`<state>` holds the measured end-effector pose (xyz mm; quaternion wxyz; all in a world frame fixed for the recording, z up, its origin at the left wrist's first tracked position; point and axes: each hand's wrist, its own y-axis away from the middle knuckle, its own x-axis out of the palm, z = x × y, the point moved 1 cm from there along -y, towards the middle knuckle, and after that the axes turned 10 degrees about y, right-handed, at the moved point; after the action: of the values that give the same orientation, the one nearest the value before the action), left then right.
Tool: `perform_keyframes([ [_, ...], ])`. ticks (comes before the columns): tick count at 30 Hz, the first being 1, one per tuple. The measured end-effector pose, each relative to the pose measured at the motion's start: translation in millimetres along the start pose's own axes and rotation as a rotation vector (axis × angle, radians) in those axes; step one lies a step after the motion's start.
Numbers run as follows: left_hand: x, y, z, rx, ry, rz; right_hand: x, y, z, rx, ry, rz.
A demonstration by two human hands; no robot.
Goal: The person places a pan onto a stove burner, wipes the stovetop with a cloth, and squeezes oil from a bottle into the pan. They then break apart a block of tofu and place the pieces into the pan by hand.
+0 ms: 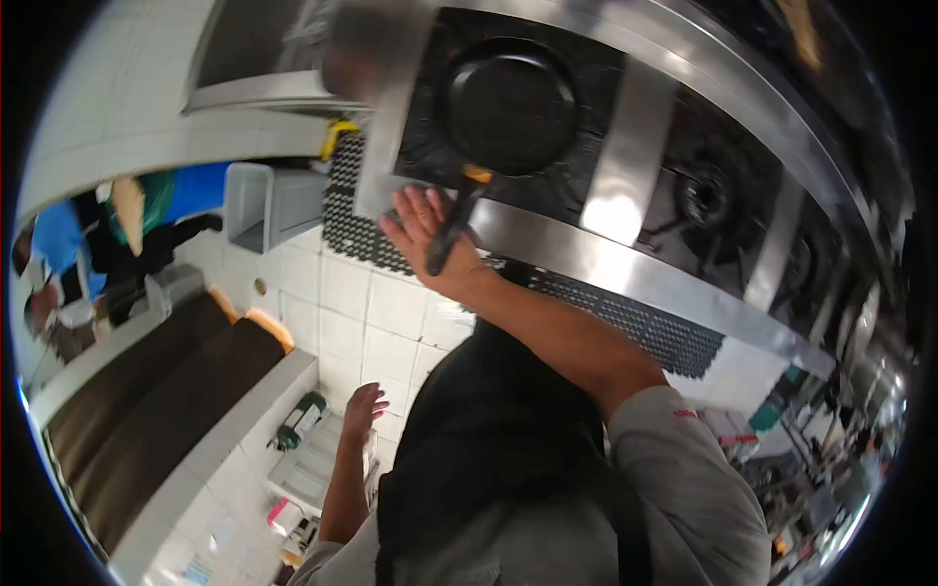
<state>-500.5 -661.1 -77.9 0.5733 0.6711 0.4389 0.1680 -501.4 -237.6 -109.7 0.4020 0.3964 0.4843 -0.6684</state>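
A black frying pan (pixel 510 105) sits on the stove's left burner area, its dark handle (pixel 451 230) pointing down toward me and an orange patch near the pan end. My right hand (pixel 425 234) is stretched forward with its fingers apart. The handle passes over its palm side, and no fingers are wrapped round it; whether they touch, I cannot tell. Low on the left, my left hand (pixel 364 408) hangs away from the stove, holding nothing, with its fingers loosely extended.
Other stove burners (pixel 705 195) lie to the right along a steel front edge. Black perforated matting (pixel 625 322) runs below the stove on the tiled floor (pixel 342 283). A grey bin (pixel 250 205) stands at left. Another person in blue (pixel 59 239) is at the far left.
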Motion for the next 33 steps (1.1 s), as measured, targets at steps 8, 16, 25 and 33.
perform_keyframes([
  [8, 24, -64, 8, -0.121, -0.138, 0.155, -151, 156, -93, 0.520, -0.057, 0.555],
  [16, 80, -71, -63, 0.070, 0.014, 0.298, -228, 324, -141, 1.151, 0.015, 0.098],
  [25, 41, -64, -28, -0.042, -0.012, 0.153, -145, 156, -109, 0.671, 0.049, 0.194],
  [33, 9, -38, -17, -0.103, -0.058, 0.062, -116, 6, -339, 0.578, 0.354, -0.159],
])
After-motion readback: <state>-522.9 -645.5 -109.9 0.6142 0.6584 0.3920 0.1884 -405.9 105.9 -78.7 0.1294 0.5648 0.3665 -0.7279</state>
